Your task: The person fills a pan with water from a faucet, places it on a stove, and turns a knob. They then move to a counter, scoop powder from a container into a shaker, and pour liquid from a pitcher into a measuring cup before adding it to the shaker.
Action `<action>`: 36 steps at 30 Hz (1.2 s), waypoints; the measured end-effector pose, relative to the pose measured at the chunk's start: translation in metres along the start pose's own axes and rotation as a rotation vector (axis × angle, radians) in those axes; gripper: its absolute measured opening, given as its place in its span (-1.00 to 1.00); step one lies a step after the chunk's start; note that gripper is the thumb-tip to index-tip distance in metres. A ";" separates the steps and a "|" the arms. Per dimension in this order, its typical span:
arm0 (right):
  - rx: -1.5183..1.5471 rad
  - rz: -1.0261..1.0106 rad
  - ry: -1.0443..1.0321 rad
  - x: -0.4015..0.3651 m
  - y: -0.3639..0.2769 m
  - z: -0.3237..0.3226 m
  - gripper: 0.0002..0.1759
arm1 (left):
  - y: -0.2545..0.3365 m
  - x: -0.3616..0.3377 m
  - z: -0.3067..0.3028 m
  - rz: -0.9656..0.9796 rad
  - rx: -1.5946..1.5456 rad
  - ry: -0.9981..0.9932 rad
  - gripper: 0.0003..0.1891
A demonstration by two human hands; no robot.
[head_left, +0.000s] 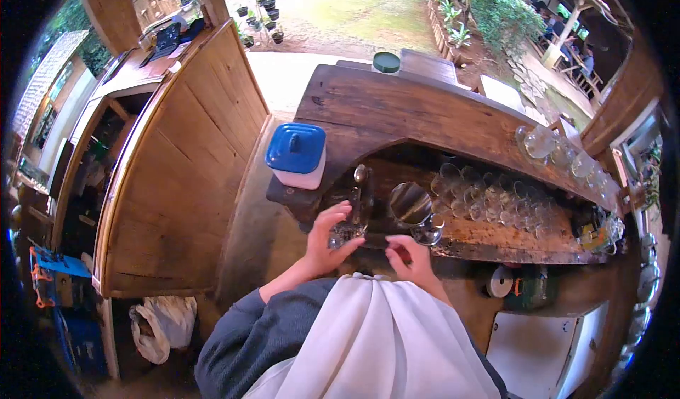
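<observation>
the left hand (324, 249) is clamping a small glass (346, 233) at the near shelf (496, 240) edge, left of the metal cup (413, 206). the right hand (412, 257) is hovering loosely curled and empty. lifting looks to need a level grip.

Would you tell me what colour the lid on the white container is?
The lid is blue; head view shows it.

Two hands (327, 242) (412, 257), one held glass (347, 232), one tub (297, 155), one steel cup (412, 208) (shelf glasses (489, 201) uncountable)
</observation>
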State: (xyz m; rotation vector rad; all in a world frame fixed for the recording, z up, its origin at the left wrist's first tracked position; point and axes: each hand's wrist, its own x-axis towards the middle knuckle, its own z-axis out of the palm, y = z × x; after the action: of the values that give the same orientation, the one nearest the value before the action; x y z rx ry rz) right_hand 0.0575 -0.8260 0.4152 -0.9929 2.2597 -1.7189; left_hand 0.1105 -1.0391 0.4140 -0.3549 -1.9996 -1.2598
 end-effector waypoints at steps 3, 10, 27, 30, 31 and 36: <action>0.023 0.167 -0.128 0.018 0.010 0.034 -0.55 | 0.001 -0.005 -0.020 -0.077 0.053 0.204 -0.55; -0.024 0.311 0.052 0.038 0.043 0.082 -0.43 | 0.004 -0.016 -0.047 -0.189 0.185 0.326 -0.73; -0.035 0.297 0.099 0.045 0.017 0.067 -0.82 | -0.003 -0.009 -0.053 -0.209 0.132 0.273 -0.82; 0.028 0.277 0.132 0.037 0.004 0.060 -0.87 | -0.005 -0.005 -0.052 -0.274 0.029 0.247 -0.83; 0.082 0.217 0.167 0.034 0.002 0.059 -0.89 | -0.005 -0.002 -0.052 -0.228 0.062 0.284 -0.83; 0.079 -0.198 0.193 0.018 0.016 0.043 -0.91 | 0.016 0.022 -0.062 -0.126 0.149 0.343 -0.83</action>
State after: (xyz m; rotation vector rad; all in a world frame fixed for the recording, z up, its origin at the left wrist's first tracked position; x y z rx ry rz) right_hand 0.0571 -0.8689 0.3918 -1.1114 2.2486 -2.0512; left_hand 0.1313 -1.0886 0.4555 0.0590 -1.8250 -1.1496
